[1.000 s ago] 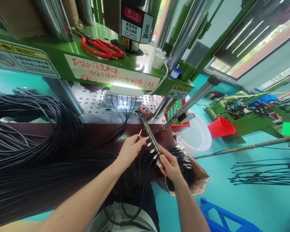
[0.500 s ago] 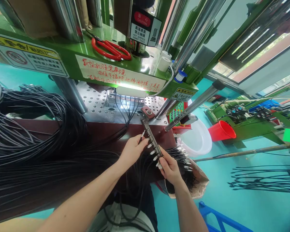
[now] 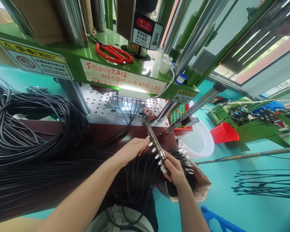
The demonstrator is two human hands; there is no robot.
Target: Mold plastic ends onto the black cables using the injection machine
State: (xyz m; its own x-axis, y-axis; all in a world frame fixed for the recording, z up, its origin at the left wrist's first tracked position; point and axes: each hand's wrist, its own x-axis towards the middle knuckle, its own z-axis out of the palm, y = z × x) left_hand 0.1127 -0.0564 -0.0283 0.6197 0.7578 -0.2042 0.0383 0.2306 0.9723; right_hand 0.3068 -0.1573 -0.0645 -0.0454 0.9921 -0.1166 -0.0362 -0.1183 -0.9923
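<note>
A long narrow metal bar [image 3: 153,139] slants across the middle, with several silvery cable connectors along its left side. My right hand [image 3: 174,168] grips its lower end. At the bar's upper left side, my left hand [image 3: 136,149] pinches a cable connector; the cable below the fingers is hard to make out. The bar's top end lies by a brown block [image 3: 149,113] at the edge of the perforated metal plate [image 3: 96,109]. Several black cables run from a metal mould [image 3: 127,103] under the lit lamp.
Coiled black cables [image 3: 70,129] fill the left. Red scissors [image 3: 113,54] lie on the green press [image 3: 73,61]. To the right are a white tub [image 3: 209,145], a red bucket [image 3: 224,132], a paper-lined container [image 3: 203,190] of cables and a blue stool [image 3: 217,220].
My left hand has moved slightly down along with its connector, now closer against the bar. The bar's lower end and my right hand have shifted a little down and right.
</note>
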